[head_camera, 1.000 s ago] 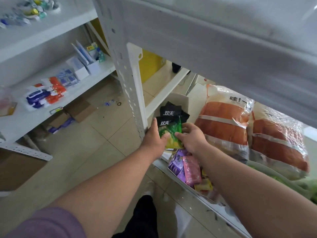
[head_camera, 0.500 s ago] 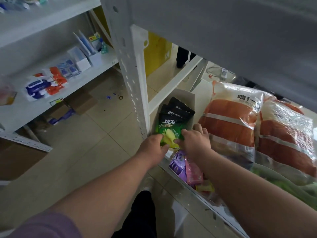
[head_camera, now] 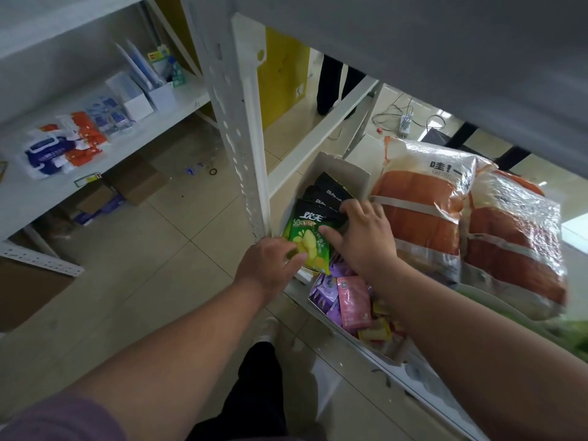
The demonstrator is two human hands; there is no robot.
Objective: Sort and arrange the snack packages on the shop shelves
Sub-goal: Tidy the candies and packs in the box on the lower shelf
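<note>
White shelf unit (head_camera: 235, 122) fills the upper frame, its perforated upright standing just left of my hands; on its lower shelf lie two large orange-and-clear bags (head_camera: 420, 211), side by side, right of a grey cardboard box (head_camera: 346, 171); the box holds a row of upright black snack packets (head_camera: 327, 192), the front one being the green packet (head_camera: 305, 237); nearer me, at the shelf edge, an open tray (head_camera: 321, 308) holds small purple, pink and yellow sachets (head_camera: 353, 300); my right hand (head_camera: 362, 237) lies over the row, fingers spread and lightly bent, thumb against the face of the green packet, the rest touching the black packets behind; my left hand (head_camera: 270, 265) grips the green packet at its lower left corner, fingers curled onto its front; the second shelf unit (head_camera: 152, 135) at left carries blue and orange packs (head_camera: 66, 144) and white boxes
</note>
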